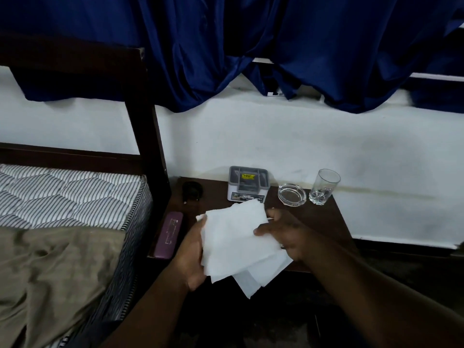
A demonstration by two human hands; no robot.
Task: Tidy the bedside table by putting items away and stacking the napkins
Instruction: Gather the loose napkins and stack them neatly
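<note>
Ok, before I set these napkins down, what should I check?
1. Grip on white paper napkins: left hand and right hand both hold them. Ok.
2. Edges squared: lower sheets stick out askew. Not ok.
3. Bare spot on dark wooden bedside table, right side: ok.
4. Clear drinking glass upright, apart from hands: ok.
5. Purple oblong case put away: lies at table's left edge. Not ok.

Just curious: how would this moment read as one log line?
left hand, right hand: hold napkins | on table: organizer, ashtray, glass, purple case
</note>
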